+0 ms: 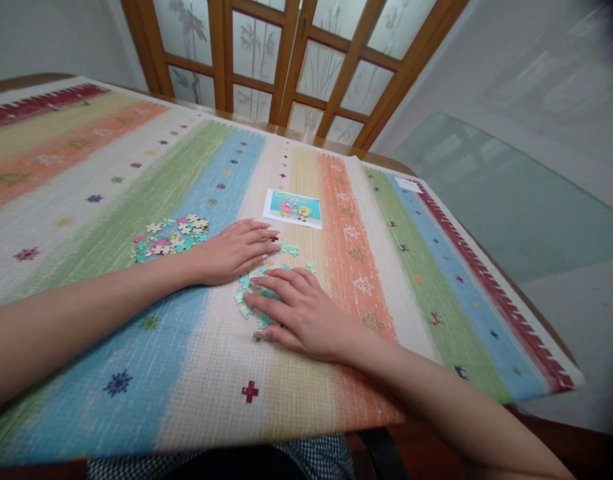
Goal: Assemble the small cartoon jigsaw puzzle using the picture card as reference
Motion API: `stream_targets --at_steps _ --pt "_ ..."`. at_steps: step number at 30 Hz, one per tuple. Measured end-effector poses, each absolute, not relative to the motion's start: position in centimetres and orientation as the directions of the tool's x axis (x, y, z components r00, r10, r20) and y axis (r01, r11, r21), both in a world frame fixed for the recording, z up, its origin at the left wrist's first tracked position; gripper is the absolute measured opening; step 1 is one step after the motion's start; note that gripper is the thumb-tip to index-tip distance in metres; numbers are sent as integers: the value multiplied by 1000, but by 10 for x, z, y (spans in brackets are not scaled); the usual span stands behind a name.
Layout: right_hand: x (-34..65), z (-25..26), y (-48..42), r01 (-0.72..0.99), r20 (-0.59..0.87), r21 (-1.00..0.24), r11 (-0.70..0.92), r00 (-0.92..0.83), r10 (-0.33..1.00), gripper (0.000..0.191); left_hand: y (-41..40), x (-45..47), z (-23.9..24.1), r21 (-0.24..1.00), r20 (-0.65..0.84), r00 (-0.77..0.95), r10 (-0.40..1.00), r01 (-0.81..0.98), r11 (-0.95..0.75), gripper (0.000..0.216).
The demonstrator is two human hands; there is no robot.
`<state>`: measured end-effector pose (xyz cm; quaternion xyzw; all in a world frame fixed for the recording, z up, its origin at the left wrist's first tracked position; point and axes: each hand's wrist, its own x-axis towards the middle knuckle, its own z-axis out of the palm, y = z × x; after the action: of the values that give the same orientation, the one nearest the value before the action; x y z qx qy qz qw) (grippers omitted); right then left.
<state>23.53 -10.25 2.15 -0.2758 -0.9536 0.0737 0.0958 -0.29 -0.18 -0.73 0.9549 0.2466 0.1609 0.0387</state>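
Under the right grip (306, 310) and just short of the left grip's thumb lie the teal puzzle pieces (245, 311), loose, tilted every which way. And look at those fingers! The right grip is spread, thumb well apart, no piece visibly held, though whether one is pinned underneath I can't tell. The left grip (231, 253) lies palm down, fingers stretched out loosely, nothing seen in it; just off its fingertips sits a small teal strip (289, 250), apparently joined.

Here's the danger: one careless nudge from those left fingertips could break that strip. Sweep the right grip sideways and loose pieces might scatter, or tuck under the palm and go unseen. Behind the left wrist waits the mixed pile (171, 240), so close that a drag of the left forearm (111, 300) could spread it.

Beyond the left grip, a picture card (296, 209) lies flat, no obstruction. The real obstacles are the hands themselves, screening part of the teal group. All around runs a striped cloth (226, 373) on the table (16, 84); if it rucks up, everything shifts. Far ahead of both grips, glazed doors (256, 40).
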Motion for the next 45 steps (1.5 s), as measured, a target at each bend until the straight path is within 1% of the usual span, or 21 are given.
stream_targets --at_steps 2,5,9,13,15,20,22,31,35,38,41,43,45 --pt "231 19 -104 521 123 -162 838 -832 541 50 -1 -3 -9 143 294 825 483 462 -875 43" --pt "231 20 -104 521 113 -159 838 -834 540 46 -1 -4 -10 125 297 826 479 464 -877 43" --pt "235 23 -100 507 132 -206 837 -833 537 36 -1 -4 -9 112 287 828 482 471 -875 45" --pt "232 23 -92 498 207 -268 825 -806 554 32 -1 -3 -9 119 294 824 484 471 -874 45" --pt "227 25 -88 504 217 -281 817 -796 565 29 -1 -3 -9 110 295 827 479 468 -877 45" --pt "215 34 -78 541 126 -220 812 -809 574 27 -1 -4 -9 105 290 832 473 463 -880 47" --pt "211 36 -74 535 89 -220 816 -822 563 27 0 -5 -10 106 288 835 469 459 -882 47" --pt "202 42 -62 527 -3 -393 753 -820 572 15 2 -5 -16 148 311 828 467 443 -884 45" --pt "201 42 -60 488 37 -486 725 -817 575 12 2 -6 -14 149 299 833 466 442 -885 45" --pt "203 40 -61 460 32 -592 662 -808 589 10 2 -6 -13 137 291 836 465 445 -885 44" --pt "212 40 -60 472 16 -704 531 -737 676 7 1 -4 -11 122 278 834 476 461 -879 46" --pt "224 41 -56 467 69 -757 458 -639 766 8 -1 -3 -10 114 269 834 482 470 -875 47" --pt "238 41 -48 469 146 -770 432 -530 836 11 -1 -3 -9 115 266 831 489 476 -872 46"
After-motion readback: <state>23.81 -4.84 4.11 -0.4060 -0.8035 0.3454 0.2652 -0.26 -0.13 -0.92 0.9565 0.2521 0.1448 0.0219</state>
